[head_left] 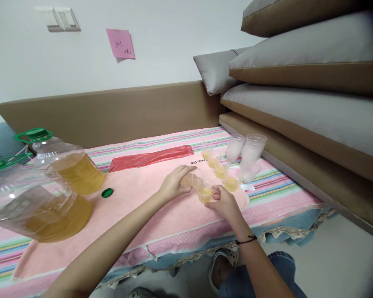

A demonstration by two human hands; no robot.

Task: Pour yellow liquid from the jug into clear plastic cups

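My left hand (175,183) is closed around a clear plastic cup (195,179), tipped to the right. Its mouth is over or against the rim of a second cup (205,195) with yellow liquid in it. That second cup stands upright, gripped at its right side by the fingers of my right hand (226,203). Beyond my hands, a slanting row of clear cups with yellow liquid runs back from the nearest cup (231,183). How much liquid the tipped cup holds is hard to make out.
Two large jugs of yellow liquid, a near jug (59,215) and a far jug (77,167), stand left. A green cap (107,193) and red plastic bag (152,158) lie on the pink cloth (136,219). Stacked cups (253,149) stand right, before piled cushions (298,103).
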